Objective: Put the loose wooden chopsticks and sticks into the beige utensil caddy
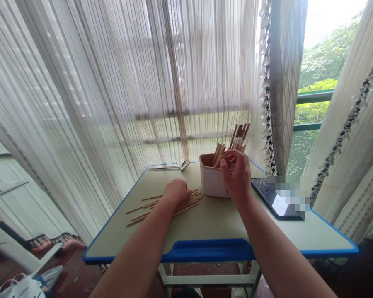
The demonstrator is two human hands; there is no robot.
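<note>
Nearest, at the lower middle of the frame, is the blue front edge of the tabletop (217, 225). Past it, left of centre, the loose chopsticks (136, 218) lie spread like a fan, and the left hand (176, 190) is bent over their right ends. Its fingertips are hidden, so I cannot tell if its grip is clamped on any stick. It would be good to make the ends even first, because the sticks lie at different angles and thin round wood can roll

Right of centre stands the white container (209, 182) with upright chopsticks (218, 155). The right hand (238, 174) is at its right side, fingers curved by the sticks; whether this grip is closed on something, I cannot tell. A light touch here should be safer, since a push could tip the container towards the tablet (265, 194) at its right

Farthest on the tabletop, at upper left of the container, lies a slotted spoon (184, 166)
</note>
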